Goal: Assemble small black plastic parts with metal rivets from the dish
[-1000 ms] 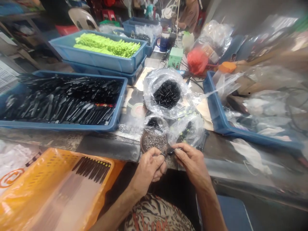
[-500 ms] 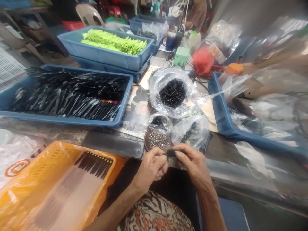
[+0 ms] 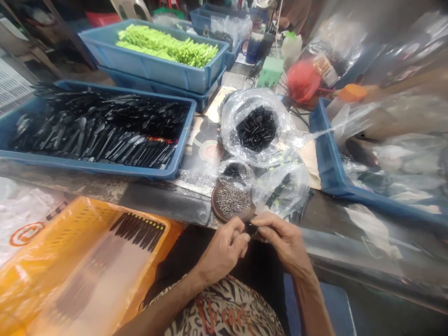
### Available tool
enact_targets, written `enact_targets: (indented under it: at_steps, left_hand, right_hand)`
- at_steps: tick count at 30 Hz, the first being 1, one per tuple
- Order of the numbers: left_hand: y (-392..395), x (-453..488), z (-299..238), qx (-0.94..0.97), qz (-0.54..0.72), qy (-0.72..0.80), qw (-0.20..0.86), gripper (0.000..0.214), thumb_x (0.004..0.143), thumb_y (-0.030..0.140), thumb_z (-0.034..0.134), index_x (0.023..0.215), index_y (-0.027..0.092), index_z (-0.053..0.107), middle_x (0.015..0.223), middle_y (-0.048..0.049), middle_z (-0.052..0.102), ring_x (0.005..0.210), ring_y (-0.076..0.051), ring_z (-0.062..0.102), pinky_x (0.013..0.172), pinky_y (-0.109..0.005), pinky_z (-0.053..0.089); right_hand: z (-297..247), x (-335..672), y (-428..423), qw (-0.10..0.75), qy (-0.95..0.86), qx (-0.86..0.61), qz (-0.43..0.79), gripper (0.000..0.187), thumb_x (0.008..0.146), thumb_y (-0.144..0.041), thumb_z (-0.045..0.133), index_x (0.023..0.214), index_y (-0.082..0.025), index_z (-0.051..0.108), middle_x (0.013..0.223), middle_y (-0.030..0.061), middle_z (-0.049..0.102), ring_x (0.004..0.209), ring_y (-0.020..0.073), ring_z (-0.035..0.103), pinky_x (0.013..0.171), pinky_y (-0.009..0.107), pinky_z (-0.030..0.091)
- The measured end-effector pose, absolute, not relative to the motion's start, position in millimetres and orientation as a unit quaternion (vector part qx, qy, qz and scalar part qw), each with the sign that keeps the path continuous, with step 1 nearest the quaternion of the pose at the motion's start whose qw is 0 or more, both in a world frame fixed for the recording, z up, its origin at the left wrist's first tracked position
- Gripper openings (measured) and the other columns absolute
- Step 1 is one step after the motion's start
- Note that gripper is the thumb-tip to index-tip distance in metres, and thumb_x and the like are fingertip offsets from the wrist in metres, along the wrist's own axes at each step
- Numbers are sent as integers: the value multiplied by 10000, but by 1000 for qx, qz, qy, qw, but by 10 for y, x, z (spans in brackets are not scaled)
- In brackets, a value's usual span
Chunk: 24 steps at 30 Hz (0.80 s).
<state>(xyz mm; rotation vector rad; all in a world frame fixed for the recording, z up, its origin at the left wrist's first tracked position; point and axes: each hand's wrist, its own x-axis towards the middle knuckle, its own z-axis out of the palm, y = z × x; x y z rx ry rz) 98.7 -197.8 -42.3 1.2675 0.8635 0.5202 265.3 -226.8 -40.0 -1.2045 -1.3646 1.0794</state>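
Orange crate (image 3: 72, 224) at far left, dark strips (image 3: 136, 231) laid in a row inside. Next along, blue tray (image 3: 147, 173), piled with long black parts (image 3: 87, 135).

Black piece (image 3: 251, 228): between the two hands, near the front edge of the workbench (image 3: 164, 200), just on the near side of a round brown dish (image 3: 216, 212) of small metal pins (image 3: 234, 200). Outline mostly covered by fingers; full shape not readable. Judged light and stiff, probably hard plastic, with a smooth face that could slip or turn under dry fingertips. Does not look fragile. Best hold, as I judge it: thumb and forefinger flat on the broad faces near the right end, left end free for the other hand.

Left hand (image 3: 223, 247): forearm slants up from lower left, back of hand uppermost, fingers curled in with the thumb lying close to the forefinger. Tips reach the left end of the piece; whether they clamp it or merely meet it, cannot tell.

Right hand (image 3: 283, 235): forearm rises steeply from lower right, wrist bent inward, hand pointing left. Thumb and forefinger pinch the right end of the piece; the lower fingers are partly hidden. Clear bag (image 3: 290, 198) is just beyond this hand, dark parts showing through it.
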Motion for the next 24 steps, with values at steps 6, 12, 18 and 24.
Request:
enact_targets:
  at_steps: [6,12,18,24]
  left_hand:
    - [-1995,976,-410,653,199,397,613,140,871,207,382,737,203,340,571,70,375,539,-87,355,559,-229,298]
    - [-2005,975,-406,718,156,402,547,95,866,211,369,774,209,347,623,51,373,560,-108,343,562,-252,269]
    - [-2054,965,-456,739,143,411,514,61,868,220,350,807,212,352,623,45,379,543,-118,372,556,-256,275]
    - [-2107,949,-469,761,137,397,495,76,880,208,324,808,214,348,584,48,366,501,-123,392,536,-256,280]
  right_hand:
    - [-535,2689,-2339,492,-546,-491,468,149,879,-176,549,935,-246,667,829,11,596,636,107,516,562,223,427]
    - [-580,2728,-2391,509,-547,-483,456,174,859,-157,574,937,-255,696,860,27,614,662,125,543,560,239,446]
    - [-577,2700,-2426,509,-544,-477,467,177,850,-144,586,918,-250,711,832,29,618,644,125,540,554,246,443]
    - [-587,2710,-2475,508,-529,-477,485,150,842,-159,600,893,-232,720,831,42,624,654,138,548,547,256,444]
